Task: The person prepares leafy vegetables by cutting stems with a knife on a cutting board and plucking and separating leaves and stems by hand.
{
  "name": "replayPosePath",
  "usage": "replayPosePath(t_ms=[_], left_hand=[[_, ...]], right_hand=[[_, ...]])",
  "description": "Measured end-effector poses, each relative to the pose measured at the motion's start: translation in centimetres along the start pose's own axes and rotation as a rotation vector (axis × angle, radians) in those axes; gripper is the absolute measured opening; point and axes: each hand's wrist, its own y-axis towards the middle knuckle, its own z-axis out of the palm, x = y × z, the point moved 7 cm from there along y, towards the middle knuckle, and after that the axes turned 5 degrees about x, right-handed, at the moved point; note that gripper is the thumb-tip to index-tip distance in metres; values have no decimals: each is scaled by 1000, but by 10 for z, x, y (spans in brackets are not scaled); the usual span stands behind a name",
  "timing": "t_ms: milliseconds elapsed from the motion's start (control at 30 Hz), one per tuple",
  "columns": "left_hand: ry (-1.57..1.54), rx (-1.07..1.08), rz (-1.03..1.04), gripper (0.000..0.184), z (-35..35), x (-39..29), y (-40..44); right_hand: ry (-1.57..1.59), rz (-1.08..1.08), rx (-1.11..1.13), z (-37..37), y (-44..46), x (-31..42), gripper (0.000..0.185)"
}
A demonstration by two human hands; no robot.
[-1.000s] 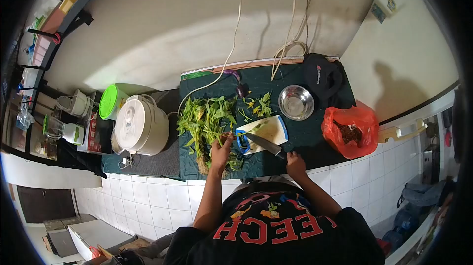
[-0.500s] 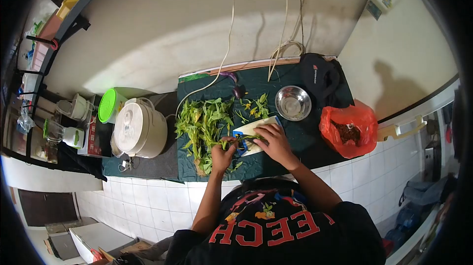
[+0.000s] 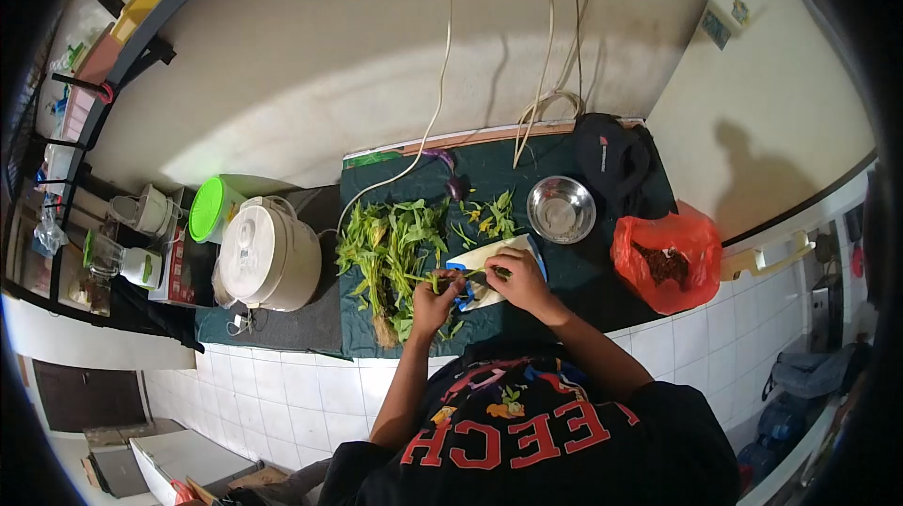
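Over the left part of the board (image 3: 478,256), both hands are engaged on one green stem (image 3: 473,272). The left hand (image 3: 435,303) is at the board's left edge, its fingers curled in and closed on the stem. The right hand (image 3: 520,284) lies above the board, palm down, with bent fingers pinching the stem's other end; its thumb is partly hidden. The stem runs between the two hands, roughly level in view. Left of the board, the greens (image 3: 395,233) lie in a loose heap on the dark green cloth (image 3: 574,304), roots toward the person. Loose leaves (image 3: 497,214) lie just beyond the board, with the eggplant (image 3: 456,188) behind. Right of these stands the steel bowl (image 3: 578,197), then the red bag (image 3: 696,238), open at the top.
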Motion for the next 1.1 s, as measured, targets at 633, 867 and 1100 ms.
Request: replayPosePath(t_ms=[633,867,1100], left_hand=[[34,73,-65,29,-14,-1,6],[90,46,-82,26,-8,1,4],[-238,-199,-154,24,-16,4,-7]], right_hand=[[-523,73,-140,-6,68,-73,21],[315,274,470,50,14,-15,25],[264,295,434,44,-15,-30,17]])
